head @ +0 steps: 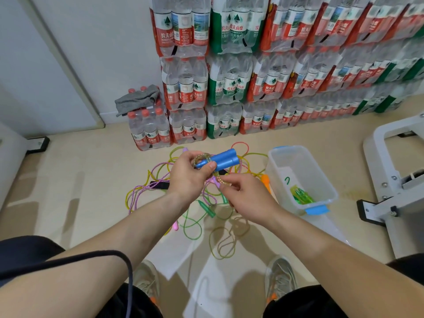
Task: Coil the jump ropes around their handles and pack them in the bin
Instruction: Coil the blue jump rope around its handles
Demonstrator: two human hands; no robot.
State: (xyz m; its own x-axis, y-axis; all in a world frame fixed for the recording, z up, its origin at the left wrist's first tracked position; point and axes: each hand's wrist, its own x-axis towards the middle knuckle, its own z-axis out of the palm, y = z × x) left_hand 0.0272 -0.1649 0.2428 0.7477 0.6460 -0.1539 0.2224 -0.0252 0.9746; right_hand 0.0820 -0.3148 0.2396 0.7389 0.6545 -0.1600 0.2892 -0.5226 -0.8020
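Leaving the tangle of purple, yellow and green plastic jump ropes [156, 172] on the beige floor [91, 180] for now; gripping the two blue plastic handles [223, 160] side by side in the left hand [190, 177], thumb pressing the first turns of the yellowish braided rope [220, 180] against them; pinching that rope just below the handles with the right hand [247, 198]. Coiling, apparently only starting, with long slack trailing to the floor. Next, probably needing to be carrying the rope round the handles again, keeping it taut and clear of the tangle, before dropping the bundle into the clear plastic bin with blue clips [275, 171], standing near on the right and holding a green rope bundle [300, 195]
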